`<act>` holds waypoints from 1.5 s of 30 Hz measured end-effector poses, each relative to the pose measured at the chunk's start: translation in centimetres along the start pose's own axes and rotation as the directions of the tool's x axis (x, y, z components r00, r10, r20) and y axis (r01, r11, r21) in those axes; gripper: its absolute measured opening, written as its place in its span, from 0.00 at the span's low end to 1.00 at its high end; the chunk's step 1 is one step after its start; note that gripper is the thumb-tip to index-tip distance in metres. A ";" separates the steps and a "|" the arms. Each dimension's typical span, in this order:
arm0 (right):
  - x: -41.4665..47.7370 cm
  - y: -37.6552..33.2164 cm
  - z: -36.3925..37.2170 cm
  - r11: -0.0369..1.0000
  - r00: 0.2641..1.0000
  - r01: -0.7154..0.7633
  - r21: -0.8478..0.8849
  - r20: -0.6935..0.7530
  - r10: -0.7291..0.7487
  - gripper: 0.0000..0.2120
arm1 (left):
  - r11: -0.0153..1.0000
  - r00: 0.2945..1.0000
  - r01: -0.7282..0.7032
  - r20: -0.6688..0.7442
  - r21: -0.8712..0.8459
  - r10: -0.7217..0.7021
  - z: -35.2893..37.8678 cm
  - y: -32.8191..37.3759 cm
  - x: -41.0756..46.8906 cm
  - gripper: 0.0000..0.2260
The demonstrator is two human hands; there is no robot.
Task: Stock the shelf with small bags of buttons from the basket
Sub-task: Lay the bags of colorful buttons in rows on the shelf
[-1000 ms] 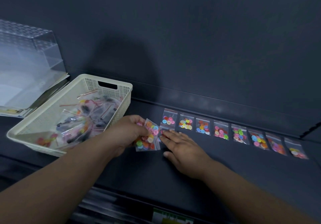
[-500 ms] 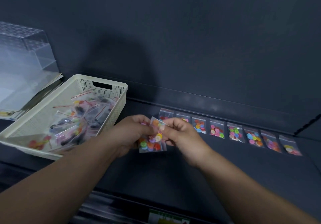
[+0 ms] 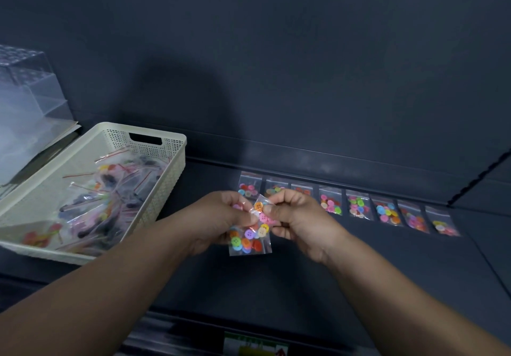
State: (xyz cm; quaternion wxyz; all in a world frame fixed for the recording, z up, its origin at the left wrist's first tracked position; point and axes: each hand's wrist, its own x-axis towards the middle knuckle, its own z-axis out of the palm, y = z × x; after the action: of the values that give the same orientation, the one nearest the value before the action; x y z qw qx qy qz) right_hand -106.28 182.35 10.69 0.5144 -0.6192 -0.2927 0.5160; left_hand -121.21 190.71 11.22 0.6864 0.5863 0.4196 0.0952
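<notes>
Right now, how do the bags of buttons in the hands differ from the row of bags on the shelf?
The held bags overlap in a bunch above the shelf, pinched by the left hand and right hand; the row of bags lies flat on it, side by side. Both are clear and hold coloured buttons.

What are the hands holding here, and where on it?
Clear bags of buttons: the left hand grips their upper left side, the right hand pinches near the top.
</notes>
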 end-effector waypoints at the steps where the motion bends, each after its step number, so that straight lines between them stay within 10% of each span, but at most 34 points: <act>1: 0.0 0.0 -0.2 1.000 1.000 -0.008 0.010 -0.012 0.008 0.09 | 1.000 1.000 0.005 0.001 0.006 -0.005 0.1 0.0 0.0 0.06; 7: 0.4 0.4 -2.0 0.998 0.992 -0.017 0.056 -0.125 0.024 0.12 | 0.999 0.998 0.028 -0.063 0.024 -0.026 0.0 -0.2 0.0 0.08; 14: 1.1 1.4 -2.6 0.945 0.986 0.097 -0.313 -0.101 -0.135 0.15 | 0.999 0.995 0.034 -0.098 0.001 -0.034 0.2 -0.2 0.0 0.09; 20: 0.8 2.9 -3.5 0.445 0.920 0.193 -0.875 0.004 -0.391 0.25 | 0.999 0.992 0.042 -0.115 -0.009 -0.043 -0.2 -0.4 -0.3 0.07; 28: -0.7 4.9 -3.4 0.119 0.876 0.330 -0.936 0.258 -0.407 0.14 | 1.000 0.989 0.025 -0.148 -0.018 -0.028 -0.6 -0.4 -0.3 0.07; 45: -1.3 5.0 -2.8 0.095 0.912 0.352 -0.931 0.319 -0.258 0.23 | 0.997 0.976 0.013 -0.215 -0.076 -0.029 -1.0 0.0 -0.3 0.08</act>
State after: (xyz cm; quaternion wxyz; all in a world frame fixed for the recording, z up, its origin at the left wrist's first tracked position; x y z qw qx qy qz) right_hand -104.88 178.73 6.32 0.0796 -0.7076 -0.6934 0.1105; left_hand -122.15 191.25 11.39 0.6589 0.5421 0.4941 0.1666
